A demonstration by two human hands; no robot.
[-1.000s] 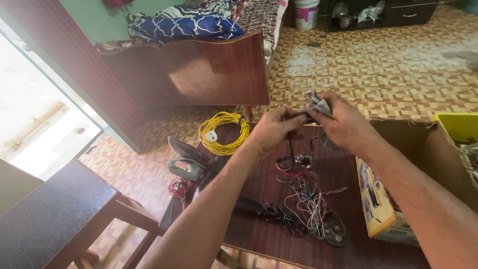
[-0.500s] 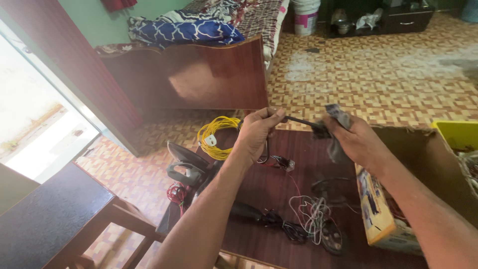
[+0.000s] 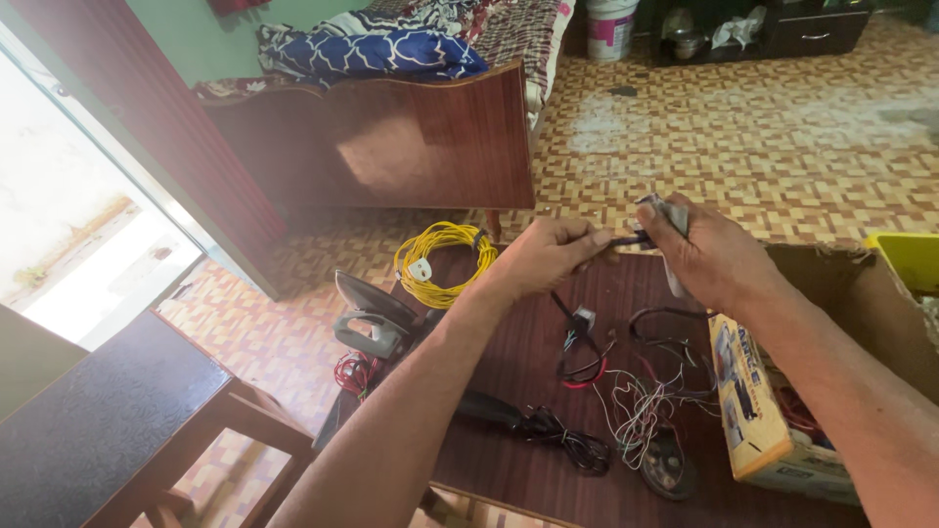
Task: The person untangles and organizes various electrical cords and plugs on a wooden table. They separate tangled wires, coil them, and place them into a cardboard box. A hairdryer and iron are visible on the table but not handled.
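Left hand (image 3: 548, 256) pinches black cable (image 3: 626, 239); right hand (image 3: 706, 256) grips grey rag (image 3: 673, 217). Dangling plug (image 3: 584, 318) may snag wire tangle (image 3: 641, 411) beneath.

1. Hands: two, left hand (image 3: 548, 256) and right hand (image 3: 709, 256), both pinching one thin black cable (image 3: 626, 238) between them.
2. Grey cloth (image 3: 673, 217): one, in the right hand.
3. Yellow wire coil (image 3: 442, 262): one, with one white plug (image 3: 419, 270) on it.
4. Clothes iron (image 3: 372, 315): one.
5. Red wire bundle (image 3: 350, 373): one, beside the iron.
6. Loose wire tangle (image 3: 641, 406): one heap, strands too many to count.
7. Black handle-shaped tool (image 3: 487, 409): one.
8. Cardboard box (image 3: 753, 411): one.
9. Yellow tub (image 3: 910, 259): one.
10. Table (image 3: 518, 362): one.
11. Bed (image 3: 430, 127): one.
12. Bucket (image 3: 612, 16): one.
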